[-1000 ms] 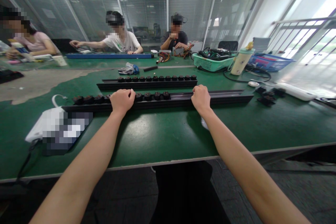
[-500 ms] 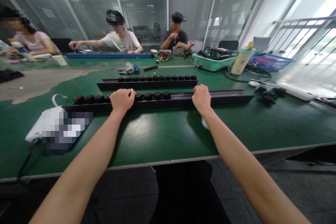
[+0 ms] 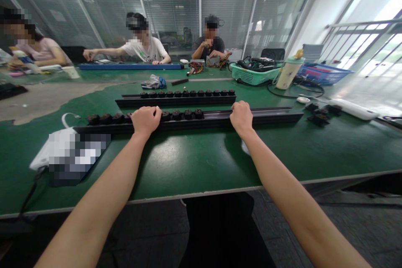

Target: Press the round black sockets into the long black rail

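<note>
A long black channel rail (image 3: 216,124) lies across the green table in front of me. Round black parts (image 3: 188,114) stand in a row along its left and middle stretch, while its right stretch shows a bare groove. My left hand (image 3: 146,119) is closed on the rail left of its middle, covering some of the round parts. Farther right, my right hand (image 3: 241,118) is closed on the same rail beside the bare groove. Both hands have curled fingers, partly hidden behind the knuckles. Behind is a shorter black rail (image 3: 179,101) with a similar row of parts.
Loose black parts (image 3: 320,115) lie right of the rail. A white box (image 3: 40,155) and a blurred flat item sit at left. Farther back are gloves (image 3: 153,81), a green basket (image 3: 256,76), a cream bottle (image 3: 289,74) and a blue basket (image 3: 329,76). Three people sit opposite.
</note>
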`<act>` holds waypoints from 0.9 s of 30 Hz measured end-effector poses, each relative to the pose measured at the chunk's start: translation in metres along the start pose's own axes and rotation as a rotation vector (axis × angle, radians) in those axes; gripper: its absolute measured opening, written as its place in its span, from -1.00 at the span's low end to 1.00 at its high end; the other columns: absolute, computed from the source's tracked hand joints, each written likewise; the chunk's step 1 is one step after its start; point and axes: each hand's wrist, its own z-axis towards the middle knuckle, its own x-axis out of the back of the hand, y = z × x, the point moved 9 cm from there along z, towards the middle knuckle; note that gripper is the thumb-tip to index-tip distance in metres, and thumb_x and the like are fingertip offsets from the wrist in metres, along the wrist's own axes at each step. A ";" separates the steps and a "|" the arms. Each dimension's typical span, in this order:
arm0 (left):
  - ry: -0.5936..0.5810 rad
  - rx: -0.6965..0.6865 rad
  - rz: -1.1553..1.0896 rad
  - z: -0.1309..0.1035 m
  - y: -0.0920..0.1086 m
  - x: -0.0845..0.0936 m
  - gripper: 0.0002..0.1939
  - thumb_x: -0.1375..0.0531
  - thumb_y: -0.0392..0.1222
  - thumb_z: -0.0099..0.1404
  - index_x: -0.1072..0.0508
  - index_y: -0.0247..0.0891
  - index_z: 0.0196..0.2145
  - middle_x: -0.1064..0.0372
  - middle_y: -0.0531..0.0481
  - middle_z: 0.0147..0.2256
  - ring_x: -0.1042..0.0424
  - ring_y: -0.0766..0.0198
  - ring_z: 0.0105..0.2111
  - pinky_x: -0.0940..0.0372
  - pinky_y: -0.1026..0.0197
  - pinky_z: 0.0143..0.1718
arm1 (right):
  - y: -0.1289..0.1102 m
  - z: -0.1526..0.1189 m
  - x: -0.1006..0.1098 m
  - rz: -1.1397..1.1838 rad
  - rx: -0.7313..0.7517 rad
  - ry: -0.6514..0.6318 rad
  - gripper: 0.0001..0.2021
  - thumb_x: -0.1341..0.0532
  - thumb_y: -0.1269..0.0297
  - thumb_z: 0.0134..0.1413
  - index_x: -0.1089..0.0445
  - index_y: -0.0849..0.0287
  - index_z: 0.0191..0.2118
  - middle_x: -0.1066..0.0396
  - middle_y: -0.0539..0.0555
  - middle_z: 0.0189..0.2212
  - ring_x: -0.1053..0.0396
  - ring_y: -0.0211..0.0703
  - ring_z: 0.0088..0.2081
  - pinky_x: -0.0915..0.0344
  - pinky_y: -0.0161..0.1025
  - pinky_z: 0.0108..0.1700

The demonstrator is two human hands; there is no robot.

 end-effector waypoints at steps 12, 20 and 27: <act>-0.013 0.018 -0.006 0.000 0.000 0.001 -0.39 0.14 0.05 0.52 -0.64 -0.24 -0.30 -0.61 -0.31 -0.19 -0.53 -0.13 -0.16 -0.13 0.04 -0.29 | 0.004 0.001 0.000 0.025 -0.012 0.015 -0.59 -0.03 0.70 0.19 -0.56 0.28 -0.08 -0.46 0.34 0.03 -0.34 0.11 0.11 -0.36 -0.10 0.00; -0.007 0.017 -0.005 0.000 -0.003 -0.002 -0.38 0.15 0.06 0.52 -0.64 -0.23 -0.30 -0.60 -0.29 -0.21 -0.53 -0.11 -0.17 -0.16 0.04 -0.28 | 0.005 0.000 0.002 0.020 -0.028 0.010 -0.56 0.02 0.70 0.20 -0.56 0.30 -0.06 -0.47 0.35 0.06 -0.34 0.11 0.14 -0.36 -0.08 0.03; -0.001 0.006 -0.013 0.000 -0.003 -0.003 -0.41 0.13 0.05 0.51 -0.64 -0.21 -0.31 -0.61 -0.29 -0.20 -0.53 -0.12 -0.17 -0.16 0.04 -0.29 | 0.009 0.000 0.002 0.030 -0.045 0.024 -0.57 -0.01 0.70 0.18 -0.57 0.27 -0.07 -0.46 0.35 0.06 -0.33 0.13 0.13 -0.36 -0.08 0.01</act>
